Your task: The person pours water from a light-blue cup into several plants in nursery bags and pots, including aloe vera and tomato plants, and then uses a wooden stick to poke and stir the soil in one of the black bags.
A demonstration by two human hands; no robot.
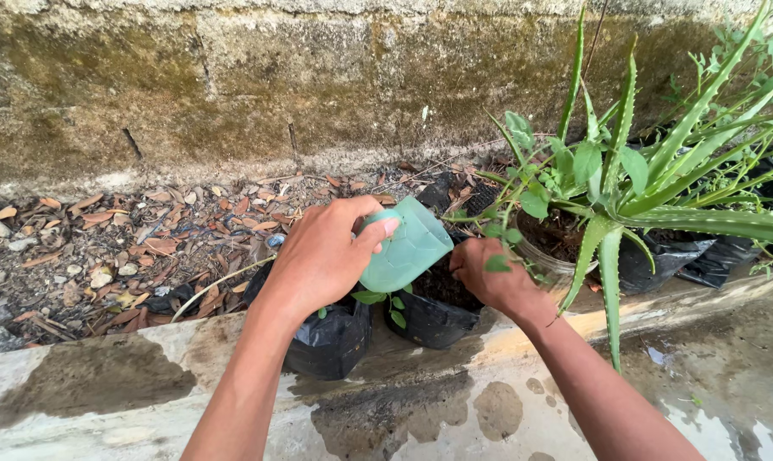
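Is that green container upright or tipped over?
Tipped: the left hand holds the green container slanted over a black grow bag.

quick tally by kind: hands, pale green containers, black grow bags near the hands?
Hands: 2 (left hand, right hand)
Pale green container: 1
Black grow bags by the hands: 2 (left bag, middle bag)
Total: 5

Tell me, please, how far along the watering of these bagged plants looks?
Done: the concrete ledge shows wet patches, so water has already spilled here. In hand: the left hand tips a pale green container over the middle black grow bag, where the right hand rests. Left: I cannot tell whether the left bag or the aloe pot got water.
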